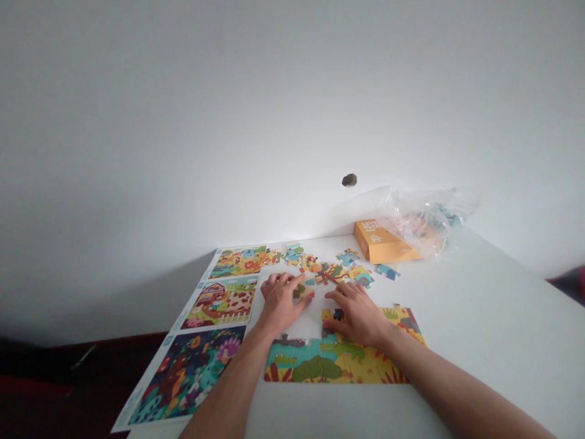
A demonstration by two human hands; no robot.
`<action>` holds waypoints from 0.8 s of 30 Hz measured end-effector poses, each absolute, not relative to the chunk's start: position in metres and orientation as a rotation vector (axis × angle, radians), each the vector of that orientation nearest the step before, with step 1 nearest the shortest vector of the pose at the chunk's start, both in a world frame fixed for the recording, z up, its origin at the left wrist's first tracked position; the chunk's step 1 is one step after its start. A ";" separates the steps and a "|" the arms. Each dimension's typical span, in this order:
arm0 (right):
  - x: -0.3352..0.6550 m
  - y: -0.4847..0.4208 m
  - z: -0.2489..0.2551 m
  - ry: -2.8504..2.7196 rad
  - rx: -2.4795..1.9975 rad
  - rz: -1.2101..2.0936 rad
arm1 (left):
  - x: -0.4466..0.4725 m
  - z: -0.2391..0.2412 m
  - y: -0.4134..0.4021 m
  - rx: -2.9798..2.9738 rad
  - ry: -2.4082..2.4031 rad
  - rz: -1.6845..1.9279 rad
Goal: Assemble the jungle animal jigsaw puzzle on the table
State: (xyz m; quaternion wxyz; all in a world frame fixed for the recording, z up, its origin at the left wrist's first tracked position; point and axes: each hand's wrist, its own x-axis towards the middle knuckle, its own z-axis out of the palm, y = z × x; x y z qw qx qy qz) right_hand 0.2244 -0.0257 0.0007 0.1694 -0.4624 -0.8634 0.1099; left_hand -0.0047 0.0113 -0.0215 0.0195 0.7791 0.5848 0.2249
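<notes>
My left hand (pixel 281 300) is closed on a puzzle piece (pixel 304 289), gripped between thumb and fingers just above the white tabletop. My right hand (pixel 359 311) rests over the upper part of a partly joined jigsaw puzzle (pixel 320 367), thumb and fingers apart, with a bit of the picture showing between them. Green crocodiles, a tree and yellow ground appear on the joined section, whose upper left stands bare. Beyond both hands lies a loose heap of puzzle pieces (pixel 329 272), some overlapping. The right palm and forearm hide part of the puzzle.
A printed picture sheet (pixel 251 308) with several scenes lies along the left side. At the back right, an orange box (pixel 390 250) stands under a crumpled clear plastic bag (pixel 423 219). One loose blue piece (pixel 387 271) lies by the box. A wall with a hole (pixel 349 180) rises behind.
</notes>
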 end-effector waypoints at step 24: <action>0.223 -0.025 -0.004 -2.514 -1.056 0.421 | -0.008 -0.025 0.011 2.473 1.870 0.679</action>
